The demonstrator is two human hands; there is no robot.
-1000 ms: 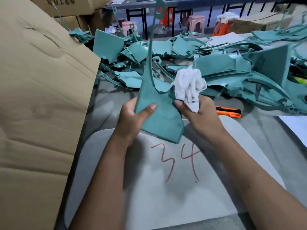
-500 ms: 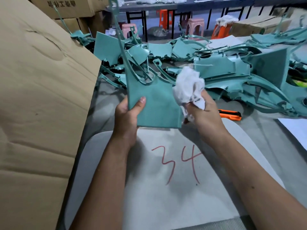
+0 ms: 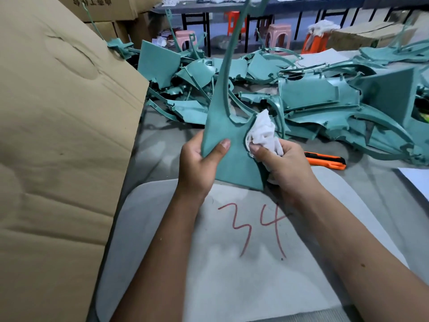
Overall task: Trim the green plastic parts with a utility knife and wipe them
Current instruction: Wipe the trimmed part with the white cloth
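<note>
Large cardboard sheet (image 3: 58,135) leaned at far left. Left hand (image 3: 197,163) gripped the green plastic part (image 3: 232,159) by its lower left edge, thumb across the face, part held upright over the grey mat (image 3: 232,275) marked 34. Right hand (image 3: 285,163) clutched a bunched white rag (image 3: 264,133), pressed to the part's right edge by the curved cut-out. Wiping looked underway; best done with firm left support, rag drawn along the rim and into the notch. Utility knife (image 3: 325,159) lay idle just right; untrimmed pile (image 3: 325,101) behind.
</note>
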